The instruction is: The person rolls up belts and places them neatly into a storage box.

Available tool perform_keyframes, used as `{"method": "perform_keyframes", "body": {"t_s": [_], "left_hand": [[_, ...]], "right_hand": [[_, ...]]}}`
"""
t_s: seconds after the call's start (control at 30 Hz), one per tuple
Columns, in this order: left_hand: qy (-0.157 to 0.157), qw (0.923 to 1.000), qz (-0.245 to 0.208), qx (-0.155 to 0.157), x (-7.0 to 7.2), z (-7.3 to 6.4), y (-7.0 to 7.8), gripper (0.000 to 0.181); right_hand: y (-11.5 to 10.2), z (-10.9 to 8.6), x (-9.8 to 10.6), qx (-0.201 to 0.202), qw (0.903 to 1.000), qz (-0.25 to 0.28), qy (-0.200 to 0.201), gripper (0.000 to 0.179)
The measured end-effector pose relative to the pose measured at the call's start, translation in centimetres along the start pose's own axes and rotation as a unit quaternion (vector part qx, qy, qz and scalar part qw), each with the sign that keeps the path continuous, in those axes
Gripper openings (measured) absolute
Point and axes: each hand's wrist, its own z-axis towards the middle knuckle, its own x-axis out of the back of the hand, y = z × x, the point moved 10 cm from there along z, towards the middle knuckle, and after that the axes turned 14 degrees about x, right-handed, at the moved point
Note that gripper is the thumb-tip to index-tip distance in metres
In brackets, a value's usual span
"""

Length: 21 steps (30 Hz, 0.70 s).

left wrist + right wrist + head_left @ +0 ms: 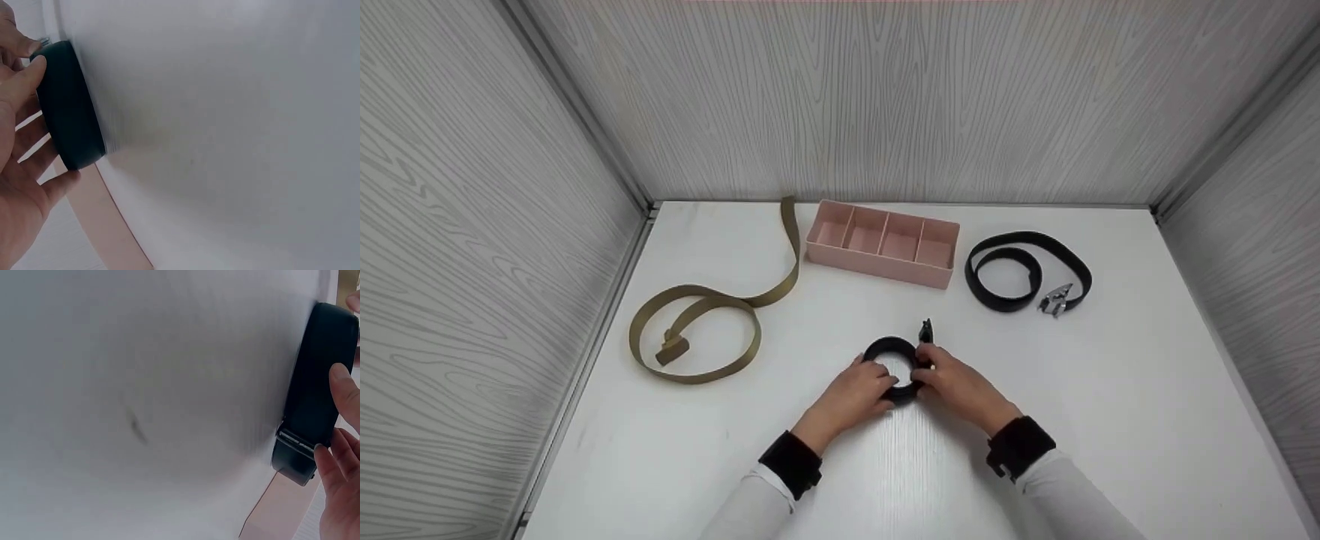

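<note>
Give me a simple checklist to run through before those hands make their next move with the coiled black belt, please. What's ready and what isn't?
1. Both hands on the coil: ok. The left hand and right hand hold the coiled black belt from opposite sides.
2. Buckle end tucked against the coil: not ok. It sticks out past the right hand.
3. Grip firm enough to stop unwinding: cannot tell. Pictures don't show force.
4. Pink box upright, compartments facing up: ok.
5. Other belts out of the hands' way: ok. The tan belt and second black belt lie apart from both hands.
</note>
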Motion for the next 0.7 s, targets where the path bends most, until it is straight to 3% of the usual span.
{"method": "perform_keyframes", "body": {"t_s": [0.17,0.47,0.57,0.7], "left_hand": [[-0.01,0.9999,-0.006,-0.004,-0.6,0.1,0.3,0.026],[-0.026,0.9962,-0.043,-0.071,0.1,0.0,0.1,0.019],[-0.023,0.9969,-0.03,-0.069,0.0,-0.2,0.0,0.021],[-0.008,0.9989,0.015,-0.043,0.0,-0.6,0.0,0.022]], "right_hand": [[-0.4,-0.1,-0.2,-0.001,1.0,-0.005,-0.001,0.02],[-1.8,0.8,-0.4,0.056,0.9979,-0.017,-0.028,0.025],[-1.9,1.1,-0.7,0.063,0.9972,-0.016,-0.037,0.018],[-1.9,1.2,-1.0,0.065,0.9972,-0.005,-0.037,0.016]]}}
